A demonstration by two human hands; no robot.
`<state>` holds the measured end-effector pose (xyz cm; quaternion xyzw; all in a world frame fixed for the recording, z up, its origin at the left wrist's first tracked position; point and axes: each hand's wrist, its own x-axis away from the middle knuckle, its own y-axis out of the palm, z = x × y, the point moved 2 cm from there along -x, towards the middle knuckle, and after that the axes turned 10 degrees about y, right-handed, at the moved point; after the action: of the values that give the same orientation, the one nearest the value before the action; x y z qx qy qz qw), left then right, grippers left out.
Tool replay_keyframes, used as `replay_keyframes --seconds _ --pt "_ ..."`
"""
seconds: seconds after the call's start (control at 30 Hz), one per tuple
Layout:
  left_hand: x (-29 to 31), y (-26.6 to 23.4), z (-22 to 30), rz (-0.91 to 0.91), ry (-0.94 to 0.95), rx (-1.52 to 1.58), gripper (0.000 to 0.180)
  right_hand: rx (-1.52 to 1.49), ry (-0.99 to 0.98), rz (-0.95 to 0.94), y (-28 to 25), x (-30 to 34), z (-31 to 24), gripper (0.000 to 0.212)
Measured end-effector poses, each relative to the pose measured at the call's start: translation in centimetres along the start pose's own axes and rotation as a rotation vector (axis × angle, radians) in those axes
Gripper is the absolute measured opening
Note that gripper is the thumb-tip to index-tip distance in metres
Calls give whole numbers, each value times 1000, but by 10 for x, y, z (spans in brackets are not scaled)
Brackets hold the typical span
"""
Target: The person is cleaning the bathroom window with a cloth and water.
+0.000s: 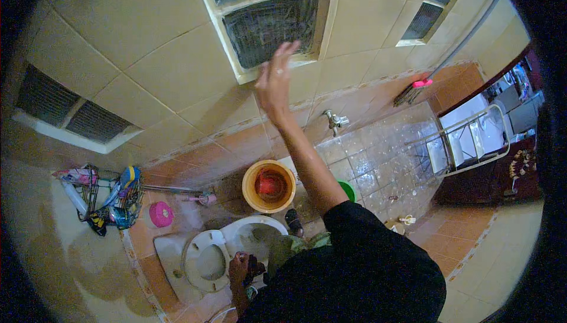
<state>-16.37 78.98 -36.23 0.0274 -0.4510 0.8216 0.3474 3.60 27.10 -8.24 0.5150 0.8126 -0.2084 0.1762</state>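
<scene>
My right arm reaches up to a dark ribbed window pane [271, 28] in a pale frame. My right hand [274, 81] is at the pane's lower edge, its fingers stretched out and nothing seen in them; whether the fingertips touch the glass is unclear. Whitish smears streak the pane. Low beside the toilet, my left hand [238, 268] is closed, with a dark object [255, 268] against it that I cannot make out. The white toilet [257, 226] has its seat ring [194, 264] raised, just left of that hand.
An orange bucket [248, 198] with a red vessel [271, 185] inside stands by the wall, below a tap [335, 122]. A broom [416, 90] leans farther right. A metal rack [471, 140] is near the doorway. A wire shelf [109, 196] holds packets at left. The floor [378, 157] looks wet.
</scene>
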Motion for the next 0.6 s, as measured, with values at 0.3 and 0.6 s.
replay_keyframes --seconds 0.3,0.6 --pt "18 12 -28 21 47 -148 33 75 134 63 -1 6 6 62" --pt "23 11 -27 18 196 -176 29 -80 247 -114 29 40 -5 55"
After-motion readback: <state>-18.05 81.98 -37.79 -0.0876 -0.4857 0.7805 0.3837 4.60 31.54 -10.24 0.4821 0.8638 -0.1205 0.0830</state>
